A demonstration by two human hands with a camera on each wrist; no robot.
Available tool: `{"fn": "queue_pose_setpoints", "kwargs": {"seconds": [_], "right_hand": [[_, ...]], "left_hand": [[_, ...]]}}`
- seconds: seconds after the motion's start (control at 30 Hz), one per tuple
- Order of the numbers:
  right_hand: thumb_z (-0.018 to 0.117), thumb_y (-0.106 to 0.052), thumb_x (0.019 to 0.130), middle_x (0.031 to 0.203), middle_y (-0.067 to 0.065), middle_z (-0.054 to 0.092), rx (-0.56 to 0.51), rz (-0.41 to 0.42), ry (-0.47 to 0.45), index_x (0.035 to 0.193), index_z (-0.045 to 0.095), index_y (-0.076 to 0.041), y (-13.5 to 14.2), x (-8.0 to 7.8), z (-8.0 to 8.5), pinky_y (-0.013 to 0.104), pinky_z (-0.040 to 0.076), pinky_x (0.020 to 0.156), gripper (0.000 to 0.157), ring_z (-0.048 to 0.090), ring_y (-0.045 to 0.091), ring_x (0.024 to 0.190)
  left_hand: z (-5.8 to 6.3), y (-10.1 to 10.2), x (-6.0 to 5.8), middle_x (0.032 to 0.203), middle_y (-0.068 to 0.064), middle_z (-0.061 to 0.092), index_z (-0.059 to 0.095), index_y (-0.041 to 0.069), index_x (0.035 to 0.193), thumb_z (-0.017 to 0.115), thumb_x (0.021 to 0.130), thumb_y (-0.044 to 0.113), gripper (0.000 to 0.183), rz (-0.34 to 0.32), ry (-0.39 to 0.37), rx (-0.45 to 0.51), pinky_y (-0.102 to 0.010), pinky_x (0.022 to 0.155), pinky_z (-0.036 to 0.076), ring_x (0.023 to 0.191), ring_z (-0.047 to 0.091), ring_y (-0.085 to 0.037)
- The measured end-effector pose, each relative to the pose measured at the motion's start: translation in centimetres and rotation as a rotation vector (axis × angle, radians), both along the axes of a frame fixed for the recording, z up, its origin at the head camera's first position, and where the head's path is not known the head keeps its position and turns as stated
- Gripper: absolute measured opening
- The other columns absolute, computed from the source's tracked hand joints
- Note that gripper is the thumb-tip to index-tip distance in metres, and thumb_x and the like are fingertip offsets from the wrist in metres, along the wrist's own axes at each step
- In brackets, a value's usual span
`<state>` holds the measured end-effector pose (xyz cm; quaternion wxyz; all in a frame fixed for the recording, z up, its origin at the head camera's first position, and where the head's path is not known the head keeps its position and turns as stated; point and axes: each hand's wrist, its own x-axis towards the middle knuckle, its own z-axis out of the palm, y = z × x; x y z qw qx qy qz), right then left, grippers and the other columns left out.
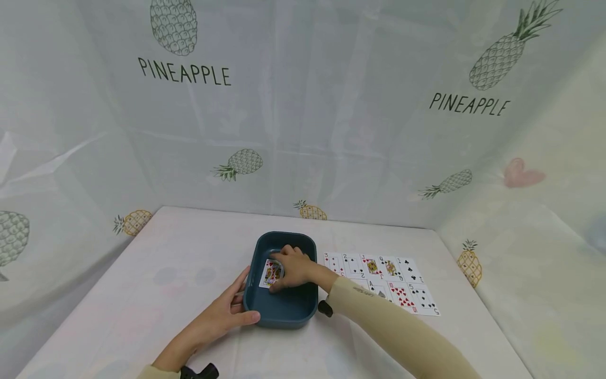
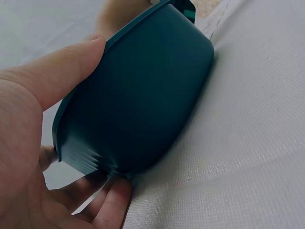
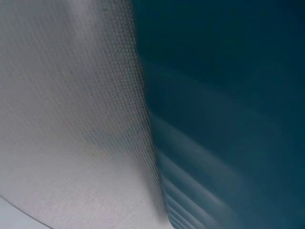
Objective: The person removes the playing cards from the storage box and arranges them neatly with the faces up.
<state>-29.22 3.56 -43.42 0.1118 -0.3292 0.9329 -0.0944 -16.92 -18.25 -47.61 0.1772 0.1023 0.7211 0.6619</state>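
A dark teal plastic bin [image 1: 279, 316] stands on the white-covered table in the head view. My left hand [image 1: 220, 316] holds its left side. In the left wrist view the thumb [image 2: 71, 67] lies at the bin's rim and the other fingers touch its outer wall [image 2: 138, 90]. My right hand [image 1: 294, 268] reaches down inside, thumb and fingers spanning a face-up court playing card [image 1: 269, 276] at its edges. That hand hides the card's right part; whether more cards lie beneath, I cannot tell. Only the bin's outer wall [image 3: 224, 105] and cloth show in the right wrist view.
Right of the bin, several playing cards [image 1: 371, 265] lie face up in two rows, partly covered by the right forearm. A pineapple-print sheet [image 1: 331, 158] hangs behind and beside the table [image 1: 199, 247].
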Motion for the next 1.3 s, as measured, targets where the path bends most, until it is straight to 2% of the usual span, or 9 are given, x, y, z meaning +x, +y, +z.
{"fn": "queue_pose_setpoints", "kwargs": {"seconds": [0.4,0.7,1.03,1.3], "right_hand": [[0.078,-0.058,0.073,0.129,0.002,0.044,0.026,-0.011,0.016,0.144,0.050,-0.025,-0.4,-0.5,-0.4,0.037,0.040,0.086,0.083,0.039,0.018,0.104],[0.081,-0.057,0.071,0.128,0.001,0.045,0.009,-0.010,0.017,0.140,0.053,-0.028,-0.6,-0.5,-0.6,0.040,0.041,0.089,0.080,0.039,0.018,0.106],[0.083,-0.051,0.071,0.128,0.002,0.048,-0.026,0.016,0.030,0.141,0.052,-0.030,-0.7,0.0,-0.5,0.043,0.042,0.091,0.079,0.041,0.018,0.106],[0.084,-0.048,0.071,0.124,-0.001,0.050,-0.033,0.075,0.087,0.141,0.051,-0.031,-0.2,0.7,0.1,0.038,0.044,0.088,0.079,0.042,0.015,0.104]], "left_hand": [[0.1,0.0,0.1,0.157,-0.016,0.023,0.010,0.042,0.155,0.072,0.090,0.022,0.092,0.013,-0.020,-0.003,-0.037,0.096,0.050,0.130,0.051,-0.031],[0.1,-0.1,0.0,0.158,-0.017,0.021,0.008,0.039,0.156,0.071,0.091,0.022,0.092,0.000,-0.015,0.000,-0.036,0.096,0.051,0.129,0.051,-0.031],[-0.2,-0.1,-0.1,0.158,-0.016,0.020,0.008,0.040,0.156,0.071,0.091,0.021,0.092,-0.004,-0.020,0.007,-0.037,0.096,0.051,0.131,0.049,-0.032],[-0.2,-0.2,-0.1,0.157,-0.017,0.022,0.008,0.038,0.156,0.070,0.091,0.022,0.092,-0.003,-0.008,-0.004,-0.035,0.095,0.051,0.130,0.050,-0.031]]}}
